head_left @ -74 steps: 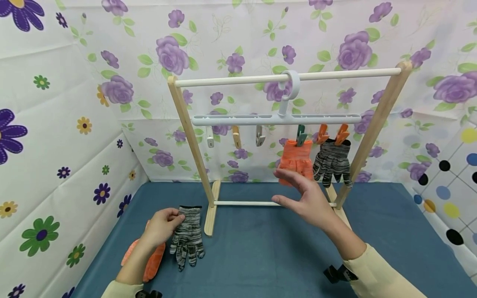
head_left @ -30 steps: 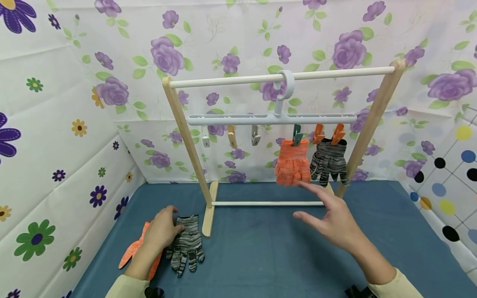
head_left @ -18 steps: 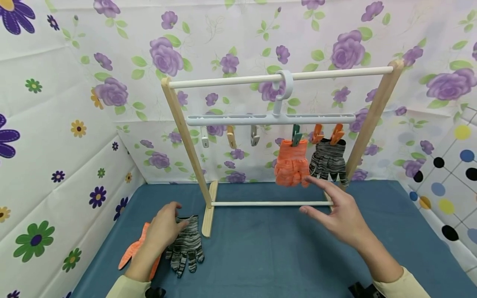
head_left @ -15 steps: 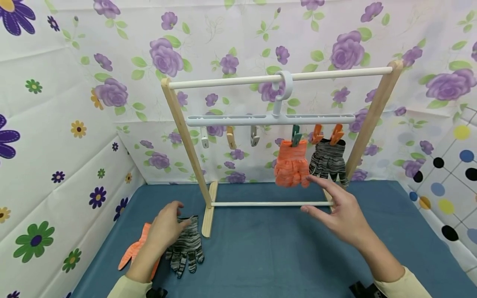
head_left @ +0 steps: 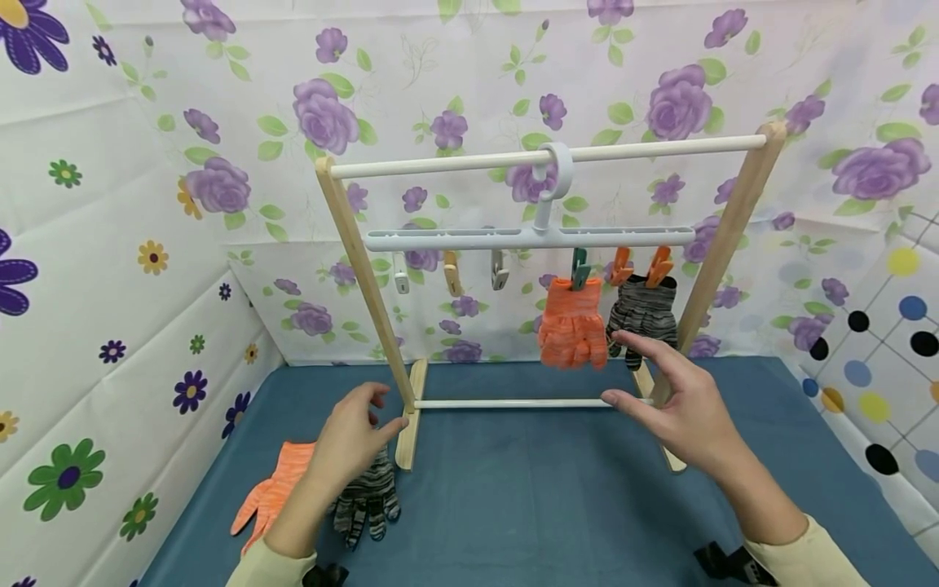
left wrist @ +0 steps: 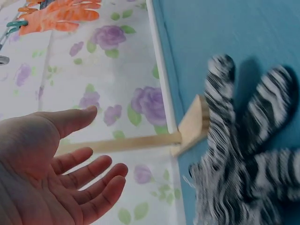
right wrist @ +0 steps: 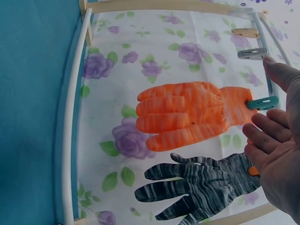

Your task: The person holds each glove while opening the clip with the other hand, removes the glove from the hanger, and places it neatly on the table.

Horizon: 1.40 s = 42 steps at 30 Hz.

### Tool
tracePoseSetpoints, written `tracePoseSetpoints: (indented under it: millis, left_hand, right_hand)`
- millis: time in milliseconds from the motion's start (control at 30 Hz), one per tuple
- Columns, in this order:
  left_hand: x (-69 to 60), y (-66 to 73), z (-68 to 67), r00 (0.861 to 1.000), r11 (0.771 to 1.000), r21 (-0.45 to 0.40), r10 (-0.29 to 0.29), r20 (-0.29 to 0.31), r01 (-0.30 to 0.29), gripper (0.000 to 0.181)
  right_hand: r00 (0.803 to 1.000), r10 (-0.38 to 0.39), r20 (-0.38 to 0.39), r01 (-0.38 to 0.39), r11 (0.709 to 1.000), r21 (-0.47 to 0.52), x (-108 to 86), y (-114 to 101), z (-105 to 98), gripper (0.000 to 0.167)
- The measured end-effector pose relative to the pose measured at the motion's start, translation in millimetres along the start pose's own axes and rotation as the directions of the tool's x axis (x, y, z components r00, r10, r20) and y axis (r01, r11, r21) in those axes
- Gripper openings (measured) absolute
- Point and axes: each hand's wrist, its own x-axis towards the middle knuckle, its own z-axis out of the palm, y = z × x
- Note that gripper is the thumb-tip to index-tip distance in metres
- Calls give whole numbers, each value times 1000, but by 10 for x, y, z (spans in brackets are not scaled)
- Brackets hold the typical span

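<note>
Grey glove (head_left: 370,492) on blue cloth (head_left: 513,505) near left hand (head_left: 354,434), fingers relaxed, released; right hand (head_left: 688,408) also released.

A staged, booth-like corner; the wider room is out of sight. Printed sheets wall in a blue-covered table (head_left: 513,505): a purple-rose backdrop (head_left: 469,90), a daisy-patterned left sheet (head_left: 88,326), a dotted right sheet (head_left: 888,367).
</note>
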Motion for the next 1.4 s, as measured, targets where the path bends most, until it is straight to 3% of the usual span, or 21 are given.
tracePoseSetpoints:
  millis: [400, 767, 1033, 1400]
  left_hand:
    - [65, 370, 64, 991, 976, -174, 124, -42, -130, 53]
    - [189, 706, 102, 970, 924, -295, 228, -87, -244, 48]
    - [301, 934, 136, 959, 892, -353, 267, -93, -282, 48]
    - [488, 1278, 223, 943, 827, -455, 314, -113, -330, 52]
  right_hand:
    - [1000, 18, -10, -18, 999, -43, 103, -26, -96, 84]
    - [999, -25, -20, 24, 999, -45, 214, -24, -150, 84]
    - [998, -56, -27, 55, 998, -35, 316, -40, -172, 84]
    - [998, -51, -29, 50, 999, -12, 405, -51, -179, 83]
